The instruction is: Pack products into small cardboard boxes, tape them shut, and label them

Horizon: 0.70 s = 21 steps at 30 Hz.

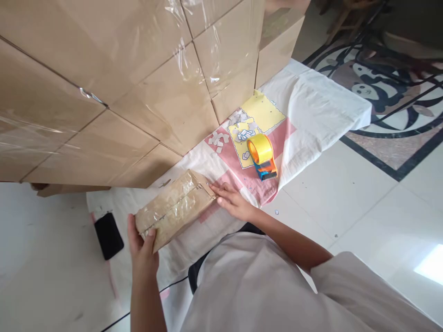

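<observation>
A brown cardboard box (178, 207) with clear tape along its top seam is between my hands, over the cloth-covered table. My left hand (142, 246) grips its near left end, thumb on the top face and fingers round the far side. At the opposite end, my right hand (235, 203) lies against the box's short side with fingers stretched out, the fingertips touching its edge. A tape dispenser (266, 170) in blue and orange, carrying a yellow roll of tape (260, 148), stands on the cloth beyond my right hand.
Stacked cardboard boxes (145, 101) form a tall wall along the far side. Small paper pieces (218, 139) and yellow sheets (265, 112) lie on the white and pink cloth (311, 110). A black phone-like object (108, 236) rests at the left edge. Tiled floor (346, 193) extends right.
</observation>
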Tool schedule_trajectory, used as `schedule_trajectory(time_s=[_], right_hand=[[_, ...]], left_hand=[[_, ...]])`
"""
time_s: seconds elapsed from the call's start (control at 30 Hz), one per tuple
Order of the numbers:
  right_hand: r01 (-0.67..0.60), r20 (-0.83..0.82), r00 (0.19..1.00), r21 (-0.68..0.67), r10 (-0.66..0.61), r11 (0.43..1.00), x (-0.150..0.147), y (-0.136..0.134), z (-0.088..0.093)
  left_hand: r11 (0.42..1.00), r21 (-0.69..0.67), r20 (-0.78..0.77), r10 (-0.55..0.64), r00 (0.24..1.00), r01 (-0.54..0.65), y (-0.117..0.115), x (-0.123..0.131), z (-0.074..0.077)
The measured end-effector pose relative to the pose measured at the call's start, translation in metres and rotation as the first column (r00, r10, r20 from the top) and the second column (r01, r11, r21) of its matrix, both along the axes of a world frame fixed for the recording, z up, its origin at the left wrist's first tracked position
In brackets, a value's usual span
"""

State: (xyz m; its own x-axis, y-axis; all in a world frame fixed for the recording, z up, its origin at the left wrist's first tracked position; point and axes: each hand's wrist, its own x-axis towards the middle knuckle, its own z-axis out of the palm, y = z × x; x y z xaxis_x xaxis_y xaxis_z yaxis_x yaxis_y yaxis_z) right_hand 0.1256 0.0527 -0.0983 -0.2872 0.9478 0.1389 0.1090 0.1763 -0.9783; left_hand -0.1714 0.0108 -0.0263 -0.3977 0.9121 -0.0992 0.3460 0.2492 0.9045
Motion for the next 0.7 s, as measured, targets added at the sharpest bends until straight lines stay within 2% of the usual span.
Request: schedule_trajectory(time_s=[0.07,0.17,0.27,0.37,0.43,0.47,0.53,0.6,0.63,0.67,0.7], right_hand=[[0.003,0.079,0.997,0.093,-0.011,0.996,-0.003,-0.014,0.001],[-0.023,0.024,1.0,0.174,0.02,0.984,-0.012,-0.03,0.008],[-0.002,-0.026,1.0,0.173,0.007,0.985,-0.006,-0.044,0.023],[0.145,-0.012,0.989,0.189,-0.146,0.971,0.028,-0.062,0.04],[0.346,-0.035,0.937,0.191,-0.346,0.919,0.063,-0.076,0.049],[0.467,-0.059,0.884,0.176,-0.464,0.866,0.082,-0.082,0.053],[0.691,-0.115,0.723,0.13,-0.681,0.711,0.121,-0.091,0.058],[0.826,-0.171,0.563,0.114,-0.808,0.551,0.156,-0.091,0.06],[0.859,-0.197,0.512,0.124,-0.836,0.497,0.172,-0.087,0.059],[0.872,-0.216,0.49,0.139,-0.845,0.47,0.187,-0.08,0.058],[0.874,-0.226,0.485,0.154,-0.845,0.461,0.2,-0.071,0.055]], left_hand=[[0.999,0.037,0.166,0.014,0.986,-0.02,0.0,0.006,-0.006],[0.996,0.084,0.2,-0.022,0.98,0.006,-0.004,0.016,-0.004],[0.988,0.152,0.186,-0.03,0.982,0.001,-0.003,0.032,0.013],[0.945,0.314,0.161,0.036,0.986,-0.086,0.012,0.072,0.037],[0.916,0.397,0.161,-0.008,0.987,-0.058,0.031,0.116,0.053],[0.909,0.417,0.17,-0.097,0.981,0.017,0.044,0.143,0.062],[0.853,0.464,0.139,-0.338,0.931,0.24,0.074,0.206,0.077],[0.713,0.501,0.073,-0.599,0.797,0.49,0.109,0.276,0.09],[0.643,0.496,0.076,-0.701,0.709,0.583,0.126,0.311,0.095],[0.607,0.462,0.117,-0.764,0.635,0.646,0.143,0.345,0.098],[0.603,0.406,0.178,-0.789,0.588,0.687,0.159,0.376,0.101]])
